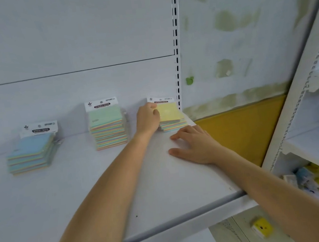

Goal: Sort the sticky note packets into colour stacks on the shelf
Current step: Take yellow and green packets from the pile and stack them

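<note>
While the right hand (195, 146) lies spread, the left hand (148, 120) pinches the yellow packet (169, 113), header (161, 99) pointing rearward.

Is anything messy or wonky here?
Yes. The blue stack at the left of the shelf is fanned out crookedly, unlike the neater green stack. A yellow item lies below the shelf.

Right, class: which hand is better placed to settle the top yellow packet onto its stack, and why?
Left. The left hand grips the top yellow packet at the yellow stack; the right hand lies flat on the shelf beside it, holding nothing.
</note>
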Demonstrator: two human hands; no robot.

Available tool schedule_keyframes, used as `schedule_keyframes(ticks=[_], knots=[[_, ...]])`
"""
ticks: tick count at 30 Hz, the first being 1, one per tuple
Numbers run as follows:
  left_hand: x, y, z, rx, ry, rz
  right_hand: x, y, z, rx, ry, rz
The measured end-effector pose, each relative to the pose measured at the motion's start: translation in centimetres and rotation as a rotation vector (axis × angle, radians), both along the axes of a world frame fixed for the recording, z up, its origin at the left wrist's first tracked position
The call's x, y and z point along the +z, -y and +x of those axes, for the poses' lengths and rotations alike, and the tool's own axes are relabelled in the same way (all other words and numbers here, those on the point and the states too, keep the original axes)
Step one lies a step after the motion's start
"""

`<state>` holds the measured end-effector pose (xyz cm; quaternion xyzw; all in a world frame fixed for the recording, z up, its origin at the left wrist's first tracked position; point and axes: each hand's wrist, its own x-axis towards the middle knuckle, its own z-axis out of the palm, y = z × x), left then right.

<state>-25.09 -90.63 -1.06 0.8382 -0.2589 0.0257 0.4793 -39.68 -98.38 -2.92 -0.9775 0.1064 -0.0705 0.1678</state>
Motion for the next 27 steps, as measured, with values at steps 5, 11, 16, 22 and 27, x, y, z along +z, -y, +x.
schedule_keyframes(ticks=[5,11,16,22,27], knots=[[-0.4,-0.1,-0.3,-0.076,-0.04,0.062,-0.1,0.2,0.1,0.009,0.003,0.001],[-0.7,0.5,0.0,-0.113,0.054,0.329,-0.1,0.2,0.0,0.015,0.008,0.004],[0.4,0.4,-0.9,-0.113,0.104,0.361,0.0,0.3,0.0,0.021,-0.002,-0.011],[3.2,-3.7,-3.1,-0.181,0.444,0.389,0.6,-0.6,-0.4,0.047,0.103,0.011],[5.1,-10.9,-2.4,-0.046,0.589,0.489,2.0,-5.0,0.6,0.229,0.167,-0.159]])
